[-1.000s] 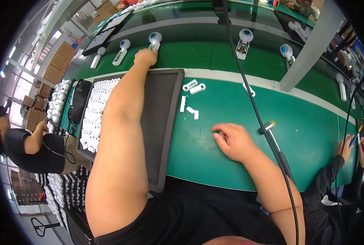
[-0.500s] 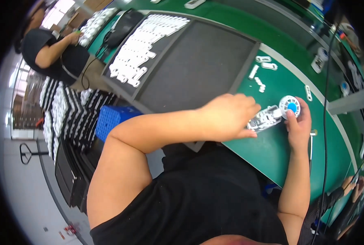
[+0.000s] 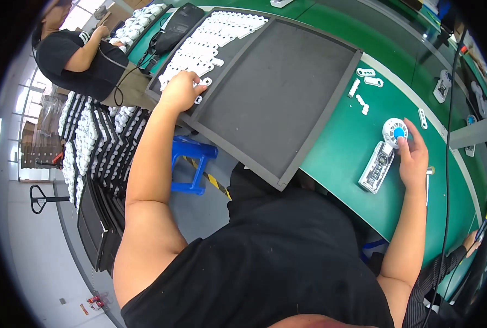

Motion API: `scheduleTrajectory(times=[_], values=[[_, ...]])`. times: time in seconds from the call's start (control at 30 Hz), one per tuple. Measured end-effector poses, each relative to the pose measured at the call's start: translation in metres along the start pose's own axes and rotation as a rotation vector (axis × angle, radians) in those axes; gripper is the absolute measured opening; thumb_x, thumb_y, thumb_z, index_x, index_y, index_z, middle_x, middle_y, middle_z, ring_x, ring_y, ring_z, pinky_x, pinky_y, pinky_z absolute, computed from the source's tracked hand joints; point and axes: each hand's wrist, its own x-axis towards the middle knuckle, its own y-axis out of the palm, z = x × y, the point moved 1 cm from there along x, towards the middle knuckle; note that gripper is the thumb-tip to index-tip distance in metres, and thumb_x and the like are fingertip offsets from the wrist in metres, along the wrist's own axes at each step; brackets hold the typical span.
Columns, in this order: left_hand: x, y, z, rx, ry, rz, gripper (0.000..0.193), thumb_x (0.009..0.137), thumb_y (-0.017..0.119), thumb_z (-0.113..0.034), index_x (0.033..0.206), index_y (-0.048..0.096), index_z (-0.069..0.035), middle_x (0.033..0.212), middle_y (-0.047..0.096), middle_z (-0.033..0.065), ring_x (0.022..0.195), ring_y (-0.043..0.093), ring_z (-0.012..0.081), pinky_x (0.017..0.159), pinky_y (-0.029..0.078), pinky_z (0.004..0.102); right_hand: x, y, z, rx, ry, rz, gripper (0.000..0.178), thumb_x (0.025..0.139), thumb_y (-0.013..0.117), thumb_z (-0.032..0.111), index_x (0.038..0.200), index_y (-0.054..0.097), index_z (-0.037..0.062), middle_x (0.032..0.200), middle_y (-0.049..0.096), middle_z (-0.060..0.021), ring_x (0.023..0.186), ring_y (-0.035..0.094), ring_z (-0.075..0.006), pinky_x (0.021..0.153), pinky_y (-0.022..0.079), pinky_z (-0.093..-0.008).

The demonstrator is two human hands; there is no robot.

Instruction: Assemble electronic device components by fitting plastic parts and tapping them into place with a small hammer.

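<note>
My right hand (image 3: 414,158) holds a white handheld fan (image 3: 378,167) by its round head, thumb near the blue centre. The fan's handle points down-left over the green table, its inner parts showing. At the left, my left hand (image 3: 180,92) is on the near end of the rows of white plastic covers (image 3: 205,46) in a dark tray. Its fingers are closed on one white cover (image 3: 204,83), partly hidden by the hand.
The dark grey tray (image 3: 276,98) with a divider covers the table's left part. Several loose white pieces (image 3: 373,81) lie on the green table (image 3: 331,147). A screwdriver-like tool (image 3: 429,170) lies beside my right wrist. A blue stool (image 3: 191,164) stands below; a co-worker (image 3: 74,60) is far left.
My left hand has left the fan and moved far left to the white covers. The fan, still in my right hand, now has its handle hanging more steeply downward.
</note>
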Motion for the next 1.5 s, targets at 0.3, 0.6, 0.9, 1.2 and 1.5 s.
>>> scheduleTrajectory(times=[0.3, 0.6, 0.9, 1.2, 1.5], values=[[-0.009, 0.008, 0.002, -0.091, 0.030, -0.052, 0.028, 0.094, 0.082, -0.026, 0.107, 0.073, -0.002, 0.111, 0.072, 0.0196, 0.104, 0.071, 0.0368, 0.091, 0.055, 0.0441, -0.016, -0.009, 0.015, -0.291, -0.245, -0.183, 0.033, 0.105, 0.067, 0.011, 0.137, 0.067, 0.0031, 0.124, 0.067, -0.0052, 0.090, 0.058, -0.0110, 0.083, 0.050, -0.0264], [-0.008, 0.018, 0.001, -0.151, 0.131, -0.119, 0.027, 0.095, 0.080, -0.021, 0.115, 0.073, -0.005, 0.109, 0.071, 0.0169, 0.107, 0.070, 0.0360, 0.096, 0.055, 0.0434, -0.023, 0.008, 0.032, -0.286, -0.447, -0.144, 0.025, 0.098, 0.073, 0.007, 0.122, 0.073, 0.0029, 0.112, 0.069, -0.0049, 0.073, 0.051, -0.0101, 0.066, 0.045, -0.0254], [-0.005, 0.012, 0.001, -0.105, 0.187, -0.110, 0.025, 0.096, 0.079, -0.020, 0.115, 0.074, -0.005, 0.114, 0.070, 0.0172, 0.109, 0.069, 0.0369, 0.096, 0.055, 0.0438, -0.028, 0.013, 0.036, -0.259, -0.436, -0.106, 0.022, 0.097, 0.072, 0.005, 0.119, 0.074, 0.0032, 0.108, 0.068, -0.0050, 0.073, 0.053, -0.0105, 0.065, 0.045, -0.0251], [-0.017, 0.011, 0.001, -0.066, 0.126, -0.148, 0.022, 0.093, 0.081, -0.021, 0.105, 0.076, -0.003, 0.115, 0.071, 0.0180, 0.112, 0.067, 0.0407, 0.098, 0.054, 0.0463, -0.029, 0.015, 0.037, -0.276, -0.431, -0.064, 0.022, 0.096, 0.072, 0.003, 0.118, 0.073, 0.0030, 0.100, 0.068, -0.0044, 0.072, 0.053, -0.0120, 0.067, 0.046, -0.0262], [-0.034, -0.020, -0.050, -0.570, -0.025, -0.042, 0.028, 0.103, 0.075, -0.031, 0.102, 0.072, -0.002, 0.105, 0.070, 0.0108, 0.098, 0.068, 0.0203, 0.084, 0.055, 0.0354, -0.042, 0.013, 0.060, -0.248, -0.358, -0.061, 0.024, 0.092, 0.076, 0.004, 0.116, 0.074, 0.0028, 0.103, 0.070, -0.0069, 0.081, 0.062, -0.0162, 0.074, 0.051, -0.0291]])
